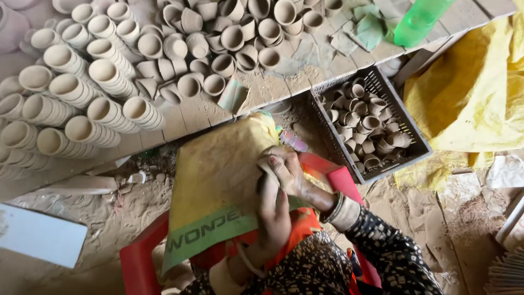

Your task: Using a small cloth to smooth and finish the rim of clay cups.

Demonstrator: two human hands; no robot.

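Head-camera footage shows both hands brought together over a yellow sack [218, 180] spread across the lap. The left hand [273, 210] is curled shut, and the right hand [286, 172] is closed over its fingertips; whatever small thing is clamped between them is hidden, so it cannot be told. Just right of the hands, a dark plastic crate [406, 123] filled with small clay cups is set on the ground. Farther away, stacked clay cups [82, 93] are laid on wooden planks [191, 112], beside a green bottle [420, 19].
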